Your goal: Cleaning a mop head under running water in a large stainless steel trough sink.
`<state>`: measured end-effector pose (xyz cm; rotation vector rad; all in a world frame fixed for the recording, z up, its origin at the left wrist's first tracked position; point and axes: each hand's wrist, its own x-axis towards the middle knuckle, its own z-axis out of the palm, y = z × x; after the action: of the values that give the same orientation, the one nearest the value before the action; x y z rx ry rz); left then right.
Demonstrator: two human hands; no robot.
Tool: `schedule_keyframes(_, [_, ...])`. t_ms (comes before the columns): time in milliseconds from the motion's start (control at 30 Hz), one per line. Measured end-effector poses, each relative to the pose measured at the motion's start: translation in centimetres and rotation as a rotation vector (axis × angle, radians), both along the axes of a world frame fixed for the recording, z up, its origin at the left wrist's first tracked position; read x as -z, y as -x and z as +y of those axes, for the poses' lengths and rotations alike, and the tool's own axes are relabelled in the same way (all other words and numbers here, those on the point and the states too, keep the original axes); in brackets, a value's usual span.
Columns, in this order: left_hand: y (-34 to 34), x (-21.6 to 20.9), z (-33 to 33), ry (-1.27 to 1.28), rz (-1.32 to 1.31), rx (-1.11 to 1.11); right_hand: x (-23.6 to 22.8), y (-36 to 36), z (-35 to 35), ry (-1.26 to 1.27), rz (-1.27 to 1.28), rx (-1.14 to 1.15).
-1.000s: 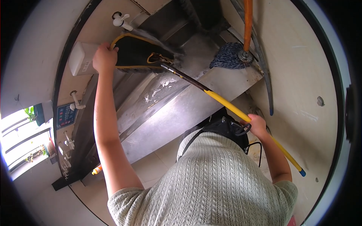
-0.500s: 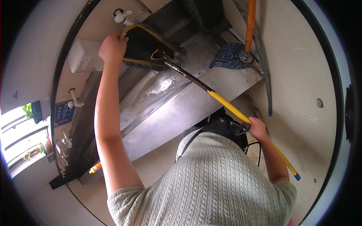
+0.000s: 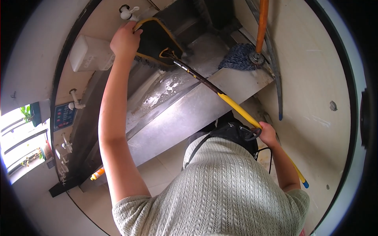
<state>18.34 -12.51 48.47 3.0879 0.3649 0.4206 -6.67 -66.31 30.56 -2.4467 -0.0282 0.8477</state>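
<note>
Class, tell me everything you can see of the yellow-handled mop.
The yellow-handled mop has a long pole, yellow for most of its length, dark and worn near the head, with a blue end cap. Its flat head is black with yellow trim, greyish fringe along its edges and a yellow-edged opening near the pole. It slants from upper left to lower right, head over the metal trough. The left hand grips the head's upper-left edge; the right hand holds the pole.

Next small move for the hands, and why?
Perhaps tilt the flat mop head to expose its underside: the left hand grips its edge, the right hand holds the yellow pole, and the black backing faces the camera, hiding that side.
</note>
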Motion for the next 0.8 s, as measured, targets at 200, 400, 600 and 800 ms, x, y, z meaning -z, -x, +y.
schedule_keyframes(200, [-1.4,0.6,-1.1,-0.053,-0.120,0.154,-0.8,0.8,0.3,-0.005,0.034,0.049])
schedule_keyframes(400, [-3.9,0.5,1.5,-0.112,0.016,0.252,-0.8,1.1,0.6,-0.022,-0.047,0.025])
schedule_keyframes(600, [-4.9,-1.2,-1.0,-0.247,0.213,0.256,-0.7,0.4,1.2,-0.063,0.048,0.043])
schedule_keyframes(800, [-5.7,0.0,-1.1,-0.319,0.171,0.232,-0.3,1.0,1.4,-0.127,0.107,0.115])
